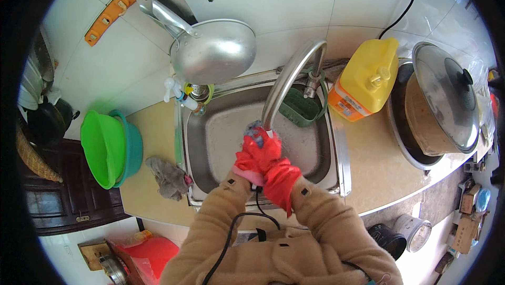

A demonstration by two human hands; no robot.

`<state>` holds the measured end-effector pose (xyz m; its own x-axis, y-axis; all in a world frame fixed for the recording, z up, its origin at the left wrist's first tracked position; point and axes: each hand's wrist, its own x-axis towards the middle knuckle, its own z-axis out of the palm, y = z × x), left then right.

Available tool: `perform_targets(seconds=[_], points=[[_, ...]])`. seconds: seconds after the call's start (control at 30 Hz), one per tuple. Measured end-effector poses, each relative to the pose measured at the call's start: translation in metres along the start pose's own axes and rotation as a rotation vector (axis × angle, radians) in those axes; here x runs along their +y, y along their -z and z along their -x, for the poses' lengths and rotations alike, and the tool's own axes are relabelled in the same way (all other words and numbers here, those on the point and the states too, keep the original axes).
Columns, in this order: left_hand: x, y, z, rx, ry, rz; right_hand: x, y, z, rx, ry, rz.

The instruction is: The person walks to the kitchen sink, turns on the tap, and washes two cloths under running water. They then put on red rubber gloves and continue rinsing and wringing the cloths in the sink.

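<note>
Both of my hands wear red rubber gloves and are pressed together over the stainless steel sink [232, 143], below the spout of the curved metal faucet [287, 76]. A wet grey-blue cloth [253, 128] is bunched between them and shows at the fingertips. My left hand [249, 155] lies on the left against the cloth. My right hand [272, 145] overlaps it from the right, and the overlap hides most of the fingers. A dark green basket [300, 107] hangs inside the sink at the back right.
Left of the sink are a grey rag [167, 178] and green [100, 149] and teal basins [134, 149]. A pump bottle [189, 101] stands at the back-left corner. To the right are a yellow jug [367, 76] and a lidded pot [428, 119]. An aluminium wok [217, 54] hangs behind.
</note>
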<state>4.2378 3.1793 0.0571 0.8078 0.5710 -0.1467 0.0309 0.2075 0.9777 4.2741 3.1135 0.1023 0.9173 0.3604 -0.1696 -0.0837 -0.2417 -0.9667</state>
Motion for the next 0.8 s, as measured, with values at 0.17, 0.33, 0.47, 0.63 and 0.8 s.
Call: perform_targets(seconds=[0.17,0.33,0.47,0.63,0.8], points=[[0.014,0.007,0.009,-0.722,0.471,0.877,0.032,0.022,-0.060,-0.008,-0.325,-0.221],[0.069,0.006,0.008,0.035,0.603,0.553,0.029,0.000,0.008,-0.008,0.167,-0.123],[0.091,-0.006,0.024,-0.392,0.283,0.061,0.021,0.003,-0.002,-0.005,0.178,0.037],[0.078,-0.012,0.038,-0.145,0.475,0.380,0.036,0.017,-0.046,-0.430,-0.410,-0.669],[0.075,0.014,0.019,-0.158,0.891,1.213,0.041,-0.006,0.003,0.206,0.488,0.385]])
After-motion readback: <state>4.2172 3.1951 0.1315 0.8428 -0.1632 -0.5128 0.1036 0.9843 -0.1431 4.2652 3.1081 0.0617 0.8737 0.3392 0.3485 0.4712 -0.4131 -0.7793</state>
